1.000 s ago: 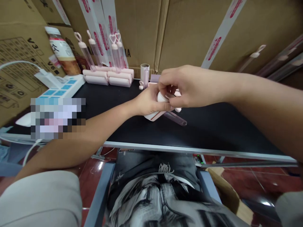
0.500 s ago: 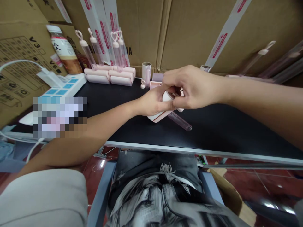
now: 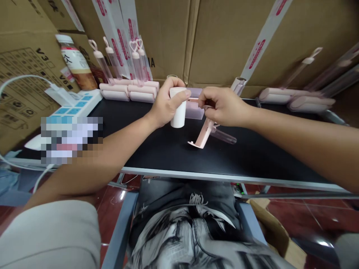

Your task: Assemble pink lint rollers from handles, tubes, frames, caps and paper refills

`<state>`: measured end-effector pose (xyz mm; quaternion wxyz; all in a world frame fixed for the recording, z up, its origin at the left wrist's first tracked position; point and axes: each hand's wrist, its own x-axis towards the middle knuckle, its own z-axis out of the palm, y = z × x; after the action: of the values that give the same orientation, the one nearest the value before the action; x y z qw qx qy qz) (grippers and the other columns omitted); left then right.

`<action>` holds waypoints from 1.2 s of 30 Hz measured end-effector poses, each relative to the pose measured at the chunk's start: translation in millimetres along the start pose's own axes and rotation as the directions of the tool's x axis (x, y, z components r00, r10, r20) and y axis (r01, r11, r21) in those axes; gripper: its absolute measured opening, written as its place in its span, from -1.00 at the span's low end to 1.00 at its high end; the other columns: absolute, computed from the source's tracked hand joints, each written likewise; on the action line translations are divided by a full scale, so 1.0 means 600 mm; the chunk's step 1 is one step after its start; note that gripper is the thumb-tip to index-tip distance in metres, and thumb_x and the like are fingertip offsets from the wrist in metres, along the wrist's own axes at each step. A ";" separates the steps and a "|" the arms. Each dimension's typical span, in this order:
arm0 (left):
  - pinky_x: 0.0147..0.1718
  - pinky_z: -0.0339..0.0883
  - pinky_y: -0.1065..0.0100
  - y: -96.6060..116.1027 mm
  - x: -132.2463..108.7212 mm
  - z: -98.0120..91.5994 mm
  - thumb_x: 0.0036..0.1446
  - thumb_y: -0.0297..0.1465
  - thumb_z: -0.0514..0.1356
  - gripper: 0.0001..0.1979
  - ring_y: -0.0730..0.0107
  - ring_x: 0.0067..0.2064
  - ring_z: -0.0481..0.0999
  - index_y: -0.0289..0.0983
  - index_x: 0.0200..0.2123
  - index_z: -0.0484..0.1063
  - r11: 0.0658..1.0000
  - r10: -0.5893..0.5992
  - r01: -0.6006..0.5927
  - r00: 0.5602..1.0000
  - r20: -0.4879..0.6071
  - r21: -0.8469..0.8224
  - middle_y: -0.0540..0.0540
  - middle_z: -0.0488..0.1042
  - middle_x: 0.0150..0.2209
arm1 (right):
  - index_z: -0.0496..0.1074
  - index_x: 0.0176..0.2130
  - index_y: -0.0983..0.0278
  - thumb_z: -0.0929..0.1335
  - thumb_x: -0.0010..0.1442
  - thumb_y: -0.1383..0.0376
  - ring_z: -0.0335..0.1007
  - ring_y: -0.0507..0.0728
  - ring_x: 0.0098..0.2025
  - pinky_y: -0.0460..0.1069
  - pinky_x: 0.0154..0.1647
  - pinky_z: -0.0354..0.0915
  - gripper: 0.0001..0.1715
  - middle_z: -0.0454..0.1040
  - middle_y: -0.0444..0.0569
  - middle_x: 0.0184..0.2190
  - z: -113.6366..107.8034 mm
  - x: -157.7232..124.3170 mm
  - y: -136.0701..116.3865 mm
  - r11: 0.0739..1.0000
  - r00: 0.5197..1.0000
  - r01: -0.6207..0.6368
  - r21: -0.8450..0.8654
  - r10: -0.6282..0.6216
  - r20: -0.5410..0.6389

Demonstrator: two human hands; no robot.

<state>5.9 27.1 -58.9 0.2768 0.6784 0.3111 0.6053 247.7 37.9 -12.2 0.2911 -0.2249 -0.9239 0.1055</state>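
My left hand (image 3: pixel 168 102) is closed around a white lint-roller refill roll (image 3: pixel 177 118), held upright just over the black table. To its right, my right hand (image 3: pixel 220 106) pinches the upper end of an open pale pink lint-roller case (image 3: pixel 205 133), whose lower end tilts towards me. Behind the case lies a clear pinkish tube handle (image 3: pixel 226 136). A purple-tinted, clear-edged piece (image 3: pixel 193 112) sits between the hands, partly hidden by the fingers.
Pink lint rollers with upright handles (image 3: pixel 142 92) stand at the back left, others (image 3: pixel 276 95) at the right. Another roll (image 3: pixel 238 85) stands behind my right hand. A power strip (image 3: pixel 86 101), a drink bottle (image 3: pixel 77 61) and cardboard boxes (image 3: pixel 224 45) border the table (image 3: pixel 157 149).
My hands were together on the white roll and pink case; now they are apart. The roll has come out leftwards in my left hand, while the case stays with my right.
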 end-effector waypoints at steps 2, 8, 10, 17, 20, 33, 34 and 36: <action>-0.20 0.48 0.23 0.005 0.005 -0.006 0.25 0.09 0.46 -0.51 0.23 -0.17 0.60 -0.13 -0.16 0.38 1.000 0.026 -0.027 0.998 -0.049 -0.014 -0.02 0.50 -0.29 | 0.47 -0.28 0.21 0.41 0.03 0.47 0.35 0.12 -0.33 0.02 -0.24 0.24 -0.78 0.51 -0.11 -0.37 0.007 -0.005 -0.003 0.999 0.999 -0.032 0.030 0.032 -0.008; -0.32 0.43 0.21 0.016 0.019 -0.032 0.28 -0.10 0.46 -0.65 0.23 -0.27 0.54 -0.11 -0.25 0.39 0.994 -0.061 0.047 0.989 -0.137 -0.098 0.00 0.43 -0.38 | 0.57 -0.23 0.17 0.42 0.13 0.43 0.47 0.17 -0.31 0.08 -0.19 0.35 -0.80 0.61 -0.08 -0.32 -0.013 -0.048 -0.026 0.997 0.997 -0.076 0.019 0.076 0.008; -0.33 0.40 0.23 0.021 0.022 -0.034 0.27 -0.18 0.49 -0.65 0.27 -0.31 0.52 -0.13 -0.27 0.36 0.988 -0.101 0.083 0.984 -0.144 -0.130 0.02 0.39 -0.41 | 0.60 -0.21 0.15 0.44 0.17 0.38 0.53 0.21 -0.27 0.12 -0.16 0.39 -0.83 0.66 -0.05 -0.28 -0.031 -0.072 -0.027 0.990 0.991 -0.135 0.026 0.136 -0.004; -0.38 0.25 0.35 0.042 0.023 -0.012 0.35 -0.39 0.42 -0.63 0.45 -0.42 0.36 -0.19 -0.40 0.30 0.953 -0.271 0.236 0.944 -0.188 -0.188 0.06 0.28 -0.46 | 0.67 -0.22 0.18 0.50 0.21 0.07 0.49 0.22 -0.35 0.13 -0.23 0.36 -0.75 0.64 -0.02 -0.36 -0.065 -0.156 0.062 0.900 0.900 -0.436 0.014 0.436 -0.004; -0.41 0.24 0.36 0.046 0.018 -0.008 0.35 -0.39 0.42 -0.64 0.46 -0.45 0.37 -0.21 -0.41 0.32 0.943 -0.301 0.260 0.933 -0.198 -0.207 0.06 0.28 -0.46 | 0.68 -0.21 0.20 0.47 0.21 -0.03 0.49 0.22 -0.35 0.13 -0.23 0.36 -0.62 0.67 0.01 -0.35 -0.062 -0.177 0.104 0.848 0.847 -0.530 0.008 0.530 0.030; -0.52 0.12 0.40 0.070 0.011 0.014 0.44 -0.38 0.32 -0.62 0.46 -0.45 0.31 -0.18 -0.41 0.25 0.932 -0.319 0.223 0.881 -0.349 -0.287 0.05 0.23 -0.46 | 0.44 0.25 0.08 0.51 0.28 0.11 0.70 0.21 -0.11 0.17 -0.05 0.66 -0.40 0.68 0.01 0.12 0.030 -0.105 -0.094 0.699 0.886 -0.270 0.662 0.450 -0.114; -0.54 0.11 0.40 0.072 0.009 0.017 0.44 -0.37 0.31 -0.63 0.45 -0.45 0.31 -0.18 -0.40 0.24 0.931 -0.318 0.217 0.875 -0.364 -0.293 0.05 0.23 -0.46 | 0.38 0.31 0.05 0.51 0.28 0.09 0.71 0.18 -0.13 0.16 -0.07 0.68 -0.32 0.67 -0.01 0.15 0.047 -0.094 -0.111 0.562 0.884 -0.288 0.775 0.468 -0.011; -0.54 0.13 0.40 0.070 0.006 0.021 0.43 -0.35 0.32 -0.64 0.45 -0.45 0.30 -0.17 -0.38 0.24 0.934 -0.305 0.198 0.874 -0.379 -0.296 0.05 0.24 -0.44 | 0.32 0.37 0.03 0.50 0.27 0.10 0.75 0.16 -0.16 0.15 -0.06 0.70 -0.24 0.67 -0.05 0.13 0.074 -0.075 -0.129 0.305 0.858 -0.320 0.897 0.495 0.137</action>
<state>22.5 2.0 -26.4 0.3631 0.4460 0.3714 0.7289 227.1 -53.9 -44.8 0.4030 -0.2686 -0.6055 0.6316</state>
